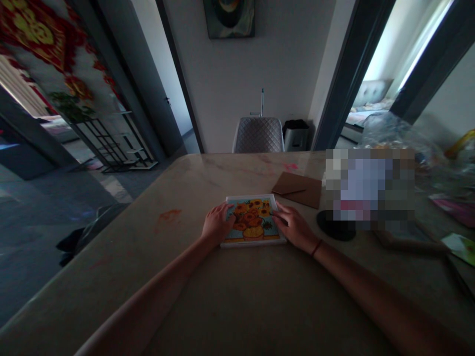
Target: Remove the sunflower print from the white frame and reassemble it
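Note:
A white-framed picture of sunflowers in a vase (252, 217) lies face up on the table (256, 287), in the middle of the head view. My left hand (217, 222) grips its left side, the thumb reaching over onto the picture. On the opposite side, my right hand (295, 227) holds the right edge, with fingers over the frame. The undersides of both hands are hidden. Just behind the right hand lies a flat brown board (302, 190) with a narrow strip across it, apart from the frame.
Right of my right hand sits a black round base (337, 228), beside a blurred-out patch. Clear plastic wrapping (393, 131) is heaped at the right. Across the table stands a grey quilted chair (260, 136), with a bin (296, 136) behind it.

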Motion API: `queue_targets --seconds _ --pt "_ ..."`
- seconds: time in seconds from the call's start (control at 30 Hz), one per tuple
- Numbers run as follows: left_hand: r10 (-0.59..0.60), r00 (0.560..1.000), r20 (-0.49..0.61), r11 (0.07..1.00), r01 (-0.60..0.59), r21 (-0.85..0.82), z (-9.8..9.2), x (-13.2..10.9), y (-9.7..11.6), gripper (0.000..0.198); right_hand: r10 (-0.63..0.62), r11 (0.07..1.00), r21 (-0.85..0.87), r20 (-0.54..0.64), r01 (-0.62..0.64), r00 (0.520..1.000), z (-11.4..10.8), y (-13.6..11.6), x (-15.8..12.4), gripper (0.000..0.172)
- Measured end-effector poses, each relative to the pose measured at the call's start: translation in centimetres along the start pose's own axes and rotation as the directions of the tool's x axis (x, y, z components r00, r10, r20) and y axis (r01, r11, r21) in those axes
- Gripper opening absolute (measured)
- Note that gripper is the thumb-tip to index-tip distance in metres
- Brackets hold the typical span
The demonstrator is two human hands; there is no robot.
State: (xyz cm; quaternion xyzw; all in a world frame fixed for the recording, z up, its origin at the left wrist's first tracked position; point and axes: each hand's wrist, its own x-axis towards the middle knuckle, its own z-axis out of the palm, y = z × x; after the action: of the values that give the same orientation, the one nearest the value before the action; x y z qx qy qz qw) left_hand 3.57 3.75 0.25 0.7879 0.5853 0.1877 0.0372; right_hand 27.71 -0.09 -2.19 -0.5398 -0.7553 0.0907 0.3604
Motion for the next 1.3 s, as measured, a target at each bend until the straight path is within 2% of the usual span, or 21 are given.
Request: queue_targets --seconds 0.23,0.4,0.6,0.8,0.97,1.07,1.17,1.23,1.3 --pt "-0.029 0.999 -0.023 0.999 0.028 -0.03 0.2 0.0 0.0 0.035 -0.026 1.0 -0.009 -0.024 0.026 0.999 0.2 0.3 -0.2 0.038" --pt "-0.054 0.997 -0.048 0.997 0.052 -0.05 0.4 0.0 0.0 0.037 -0.05 0.999 0.008 0.014 0.05 0.999 0.2 0.3 -0.2 0.044" --pt "0.03 0.992 -0.121 0.999 -0.034 -0.035 0.5 -0.1 0.0 0.031 -0.006 1.0 0.018 0.097 0.004 0.995 -0.1 0.0 -0.1 0.052" --pt "0.106 0.981 -0.165 0.991 -0.118 -0.063 0.6 -0.4 0.3 0.033 -0.017 0.999 0.045 0.198 0.008 0.98 -0.4 0.0 -0.1 0.049" --pt "0.15 0.986 -0.066 0.977 -0.158 -0.142 -0.5 -0.2 1.1 0.036 -0.039 0.998 0.061 0.186 0.028 0.982 -0.3 0.1 -0.1 0.046" --pt "0.242 0.97 0.032 0.957 -0.233 -0.174 -1.9 -0.3 1.9 0.042 -0.035 0.999 0.038 0.157 0.029 0.987 0.0 0.0 -0.2 0.044" --pt "0.386 0.913 0.135 0.913 -0.357 -0.196 -3.3 -0.9 2.9 0.058 -0.045 0.999 0.031 0.114 0.041 0.992 0.3 0.0 -0.2 0.04" --pt "0.471 0.866 0.169 0.875 -0.434 -0.214 -3.8 -1.5 3.4 0.069 -0.058 0.998 0.041 0.095 0.054 0.994 0.3 0.0 -0.3 0.039" --pt "0.509 0.843 0.176 0.855 -0.472 -0.212 -3.8 -1.8 3.7 0.07 -0.064 0.997 0.045 0.088 0.06 0.994 0.3 0.0 -0.2 0.039"
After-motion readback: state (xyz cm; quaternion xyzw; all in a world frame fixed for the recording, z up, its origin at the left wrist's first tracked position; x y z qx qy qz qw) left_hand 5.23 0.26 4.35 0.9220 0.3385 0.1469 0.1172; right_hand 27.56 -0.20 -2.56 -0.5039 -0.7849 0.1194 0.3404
